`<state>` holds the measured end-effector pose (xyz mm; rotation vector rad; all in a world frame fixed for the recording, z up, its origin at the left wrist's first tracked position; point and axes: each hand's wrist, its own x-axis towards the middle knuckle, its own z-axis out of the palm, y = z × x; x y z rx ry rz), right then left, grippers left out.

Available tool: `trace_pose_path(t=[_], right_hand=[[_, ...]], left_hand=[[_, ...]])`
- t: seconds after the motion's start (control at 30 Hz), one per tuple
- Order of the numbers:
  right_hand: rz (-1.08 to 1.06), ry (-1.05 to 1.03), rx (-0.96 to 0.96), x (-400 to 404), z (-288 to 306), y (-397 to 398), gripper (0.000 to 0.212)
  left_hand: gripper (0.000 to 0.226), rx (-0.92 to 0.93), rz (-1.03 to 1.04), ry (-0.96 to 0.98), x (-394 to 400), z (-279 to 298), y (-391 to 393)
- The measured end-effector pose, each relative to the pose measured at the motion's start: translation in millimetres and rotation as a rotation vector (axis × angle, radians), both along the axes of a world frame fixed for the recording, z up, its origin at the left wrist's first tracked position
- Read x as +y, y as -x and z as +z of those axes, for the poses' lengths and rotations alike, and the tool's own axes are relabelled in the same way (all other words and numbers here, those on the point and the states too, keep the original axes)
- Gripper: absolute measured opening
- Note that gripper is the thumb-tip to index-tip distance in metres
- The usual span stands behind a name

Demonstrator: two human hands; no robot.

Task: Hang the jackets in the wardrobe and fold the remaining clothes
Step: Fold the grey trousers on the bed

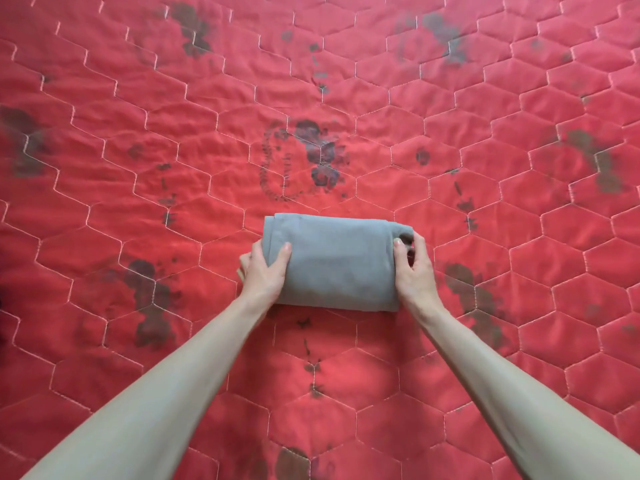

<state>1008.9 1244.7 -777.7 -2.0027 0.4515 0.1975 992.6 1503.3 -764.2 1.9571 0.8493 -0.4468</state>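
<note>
A grey garment (pixel 337 263), folded into a compact rectangle, lies in the middle of the red quilted bedspread (pixel 138 133). My left hand (pixel 265 270) grips its left edge, thumb on top and fingers tucked under the fabric. At the right edge my right hand (pixel 414 268) holds the bundle the same way, its thumb on the top layer near the far corner. No jacket or wardrobe is in view.
The red bedspread with hexagon stitching and dark printed patches fills the whole view. A dark sliver shows at the left border (pixel 1 299).
</note>
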Motion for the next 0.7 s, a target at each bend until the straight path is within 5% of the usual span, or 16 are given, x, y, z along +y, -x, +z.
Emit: trace_pose_path(t=[0.13,0.3,0.43,0.7], right_hand=[[0.050,0.256,0.117,-4,-26,-15,0.047],[-0.052,0.308,0.057,13,-19,-13,0.054],[-0.182,0.284,-0.088,27,-10,-8,0.038],[-0.130,0.479,0.331,50,23,-20,0.064]], left_hand=[[0.062,-0.007,-0.131,-0.074,5,-7,-8],[0.057,-0.007,-0.148,-0.204,16,1,-24],[0.068,0.047,-0.171,-0.236,17,0,-41],[0.065,0.099,-0.081,-0.020,6,1,-44]])
